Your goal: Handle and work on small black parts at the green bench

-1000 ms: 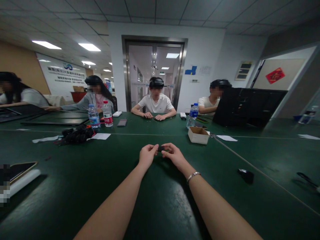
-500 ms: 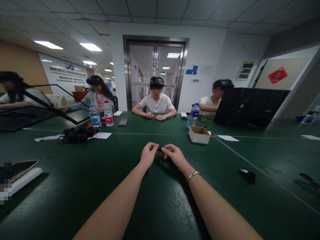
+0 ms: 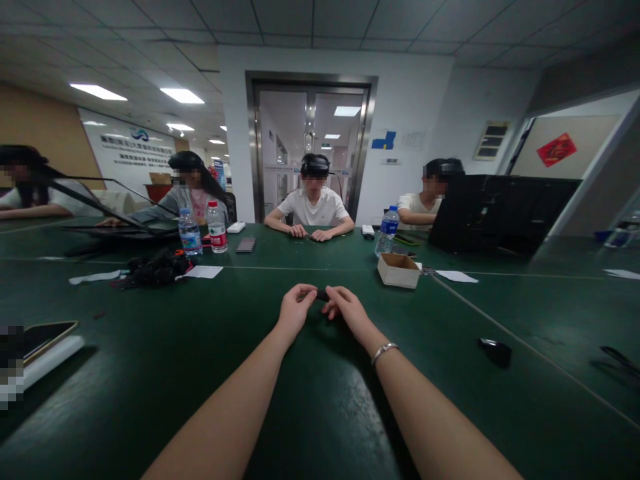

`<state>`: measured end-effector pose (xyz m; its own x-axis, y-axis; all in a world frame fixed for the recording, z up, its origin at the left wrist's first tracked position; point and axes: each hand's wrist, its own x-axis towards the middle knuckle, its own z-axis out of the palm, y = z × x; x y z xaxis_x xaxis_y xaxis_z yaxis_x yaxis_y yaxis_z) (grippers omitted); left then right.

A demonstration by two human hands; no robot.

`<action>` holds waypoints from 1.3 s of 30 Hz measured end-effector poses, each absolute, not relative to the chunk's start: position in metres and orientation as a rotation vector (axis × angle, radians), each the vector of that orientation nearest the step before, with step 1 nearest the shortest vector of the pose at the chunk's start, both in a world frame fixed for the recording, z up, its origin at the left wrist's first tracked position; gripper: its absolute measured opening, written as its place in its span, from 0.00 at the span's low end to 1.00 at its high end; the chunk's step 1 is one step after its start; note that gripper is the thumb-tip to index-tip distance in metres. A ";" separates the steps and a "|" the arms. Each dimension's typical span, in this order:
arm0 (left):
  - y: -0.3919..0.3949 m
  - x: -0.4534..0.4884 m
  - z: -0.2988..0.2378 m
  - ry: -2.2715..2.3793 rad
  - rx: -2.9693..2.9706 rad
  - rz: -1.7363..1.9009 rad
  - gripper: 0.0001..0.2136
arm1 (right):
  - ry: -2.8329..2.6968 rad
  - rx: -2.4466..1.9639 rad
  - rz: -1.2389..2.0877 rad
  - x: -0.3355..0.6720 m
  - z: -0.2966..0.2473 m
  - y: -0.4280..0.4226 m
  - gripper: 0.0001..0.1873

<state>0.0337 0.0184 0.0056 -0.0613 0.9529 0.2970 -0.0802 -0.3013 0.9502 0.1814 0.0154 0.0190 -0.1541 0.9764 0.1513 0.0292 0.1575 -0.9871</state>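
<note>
Between my two hands, just above the green table point(image 3: 210, 373), is a small black piece point(image 3: 321, 294) too small to identify. My left hand point(image 3: 296, 305) pinches its left end between thumb and fingers. On its right end, the thumb and fingertips of my right hand point(image 3: 347, 309) are closed, with the other fingers curled beneath. A silver bracelet point(image 3: 384, 353) circles my right wrist. Most of the black piece is hidden by my fingertips.
Ahead to the right stands an open cardboard box point(image 3: 399, 273) beside a water bottle point(image 3: 387, 232). Two bottles point(image 3: 217, 230) and a tangle of black gear point(image 3: 159, 268) are at the left. A dark shiny object point(image 3: 495, 352) lies at right. Co-workers sit across the table.
My hands stay nearly in place, with the right fingers shifting slightly on the black piece. At the far left, a black framed panel by a co-worker has dropped lower towards the table.
</note>
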 end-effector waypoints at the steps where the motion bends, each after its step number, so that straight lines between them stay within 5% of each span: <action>1: 0.018 0.034 0.006 1.034 1.324 1.507 0.10 | -1.421 -1.025 1.175 0.181 0.018 0.016 0.24; 39: 0.011 0.032 0.011 0.942 1.333 1.484 0.11 | -1.485 -1.105 1.113 0.183 0.023 0.010 0.23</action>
<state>0.0322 0.0112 0.0109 -0.0116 0.9525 0.3044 -0.1302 -0.3033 0.9440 0.1828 0.0103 0.0232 -0.1484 0.9757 0.1614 0.1185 0.1796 -0.9766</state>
